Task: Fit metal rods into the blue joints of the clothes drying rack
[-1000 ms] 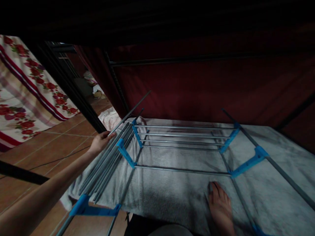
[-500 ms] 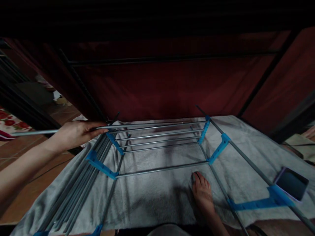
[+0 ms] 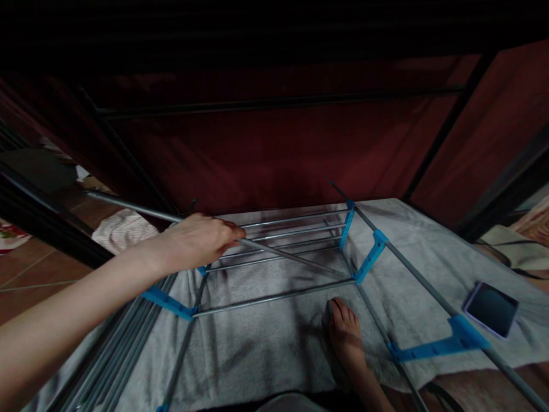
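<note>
My left hand (image 3: pixel 208 240) is closed around a thin grey metal rod (image 3: pixel 291 256). The rod slants across a partly built rack of grey tubes with blue plastic brackets. Its left end sticks out past my wrist, while its right end comes down close to a blue bracket (image 3: pixel 369 258) on the rack's right side; whether it touches I cannot tell. Several crossbars (image 3: pixel 274 296) span the two sides of the rack. My forearm covers part of the left brackets (image 3: pixel 169 302). My right hand is out of view.
A bundle of loose grey tubes (image 3: pixel 124 343) lies at left on a grey blanket (image 3: pixel 257 355). A bare foot (image 3: pixel 347 332) rests by the front crossbar. At right lies a phone (image 3: pixel 491 309). A dark red panel (image 3: pixel 274 154) stands behind; a striped cloth (image 3: pixel 124 229) lies at left.
My left hand has moved right with the rod. The rod, level along the back crossbars before, now tilts with its right end lower and nearer to me. The view has shifted slightly.
</note>
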Available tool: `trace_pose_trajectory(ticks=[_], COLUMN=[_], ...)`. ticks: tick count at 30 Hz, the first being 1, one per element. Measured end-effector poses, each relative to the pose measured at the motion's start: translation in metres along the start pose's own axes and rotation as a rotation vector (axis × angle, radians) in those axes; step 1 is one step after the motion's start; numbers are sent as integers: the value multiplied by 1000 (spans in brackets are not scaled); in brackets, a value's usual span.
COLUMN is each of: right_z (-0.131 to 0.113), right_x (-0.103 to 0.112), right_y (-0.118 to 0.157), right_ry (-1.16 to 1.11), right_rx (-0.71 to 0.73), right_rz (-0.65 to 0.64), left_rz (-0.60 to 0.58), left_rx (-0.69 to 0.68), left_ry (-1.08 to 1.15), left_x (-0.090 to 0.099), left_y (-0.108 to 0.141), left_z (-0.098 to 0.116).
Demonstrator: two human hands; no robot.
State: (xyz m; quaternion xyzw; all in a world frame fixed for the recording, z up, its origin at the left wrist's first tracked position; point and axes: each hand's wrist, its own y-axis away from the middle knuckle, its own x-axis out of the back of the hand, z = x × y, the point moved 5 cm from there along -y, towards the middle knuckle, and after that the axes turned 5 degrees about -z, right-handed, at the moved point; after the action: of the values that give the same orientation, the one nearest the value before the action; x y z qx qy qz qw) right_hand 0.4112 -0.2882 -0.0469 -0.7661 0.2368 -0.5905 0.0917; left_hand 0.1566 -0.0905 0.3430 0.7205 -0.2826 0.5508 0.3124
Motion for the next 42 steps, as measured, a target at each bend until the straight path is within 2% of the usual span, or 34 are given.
trace_pose_trajectory(ticks=[3,6,9,13,18,23,32,37,42], right_z=[0,-1,0,-1,-3,-3,-3,-2,-2], right_x=[1,2,3,4,5,6,6,7,9], right_y=[0,0,0,-1,-2,-3,-2,-2,-3], right_ry=[-24,-38,-47,-47,-23,-4,8,-27,-48], right_rx=[-5,-6,-8,-3,-1,4,1,-3,-5], right_rz=[-7,-10,-3,-3,5,7,5,0,-4], left_rz=[-133,-149,-143,-147,-165,-172,-210,-167,-163], left_rx=[-58,-77,-77,-99,-42,-48,-56,-52,-79], left_ry=[-80,-86,-65,-46,-32,15,139,292,379], left_x=[-11,-20,-31,-39,-35,-37,-32,-29,-25], left_y=[-23,-44,-55,-53,-41,-37,-52,-60,-67], left_z=[33,43,42,39,25,17,16,11,16])
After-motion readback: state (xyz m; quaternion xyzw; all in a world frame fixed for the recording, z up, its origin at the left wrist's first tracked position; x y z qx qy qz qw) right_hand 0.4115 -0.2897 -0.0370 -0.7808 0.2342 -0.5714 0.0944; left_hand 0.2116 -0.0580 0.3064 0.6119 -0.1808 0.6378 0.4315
